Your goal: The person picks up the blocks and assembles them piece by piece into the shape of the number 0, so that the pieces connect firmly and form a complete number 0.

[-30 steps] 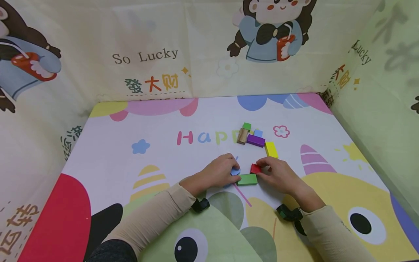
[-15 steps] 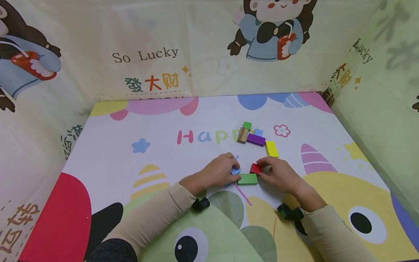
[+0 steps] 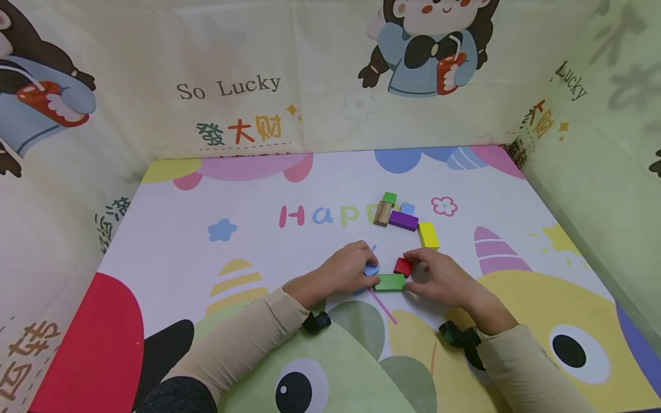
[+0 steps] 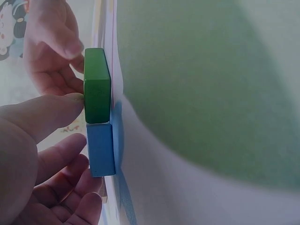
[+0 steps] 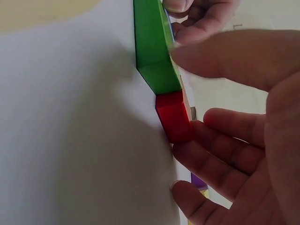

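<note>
fingers wide, left hand (image 3: 352, 268) and right hand (image 3: 439, 275) seemingly align long green block (image 3: 389, 283) with red block (image 3: 403, 267) at one o'clock; gentle pressure needed

Long beige sleeves (image 3: 245, 344) are worn — together with small black wrist cameras (image 3: 317, 323).

Evenly lit in head view; softly shadowed on the counter (image 5: 75, 126) beside the right fingers (image 5: 208, 164); hazily pale beyond the left fingers (image 4: 61, 152).
</note>
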Motion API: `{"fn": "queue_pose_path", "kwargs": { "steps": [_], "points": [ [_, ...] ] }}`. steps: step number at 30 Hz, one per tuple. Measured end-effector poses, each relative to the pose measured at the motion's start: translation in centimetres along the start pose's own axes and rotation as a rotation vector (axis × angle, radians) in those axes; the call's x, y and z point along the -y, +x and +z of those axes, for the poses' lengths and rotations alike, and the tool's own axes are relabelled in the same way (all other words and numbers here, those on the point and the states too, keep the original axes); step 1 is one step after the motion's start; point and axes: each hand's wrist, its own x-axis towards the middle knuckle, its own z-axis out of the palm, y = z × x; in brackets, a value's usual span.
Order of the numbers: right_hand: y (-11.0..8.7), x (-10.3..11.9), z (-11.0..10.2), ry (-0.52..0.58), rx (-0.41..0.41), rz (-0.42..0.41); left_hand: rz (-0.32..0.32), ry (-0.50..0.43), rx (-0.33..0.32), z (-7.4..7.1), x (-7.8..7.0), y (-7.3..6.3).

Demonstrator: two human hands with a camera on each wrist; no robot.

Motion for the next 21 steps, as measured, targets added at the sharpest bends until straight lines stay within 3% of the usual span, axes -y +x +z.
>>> {"fn": "queue_pose_path", "kwargs": {
  "steps": [10, 21],
  "points": [
    [0.02, 0.31, -0.05, -0.002, 0.034, 0.054, 0.006, 0.010, -0.004, 0.06, 0.04, 0.00],
    [0.17, 0.30, -0.13, -0.005, 0.031, 0.047, -0.005, 0.004, 0.011, 0.00, -0.06, -0.02]
  ]
}}
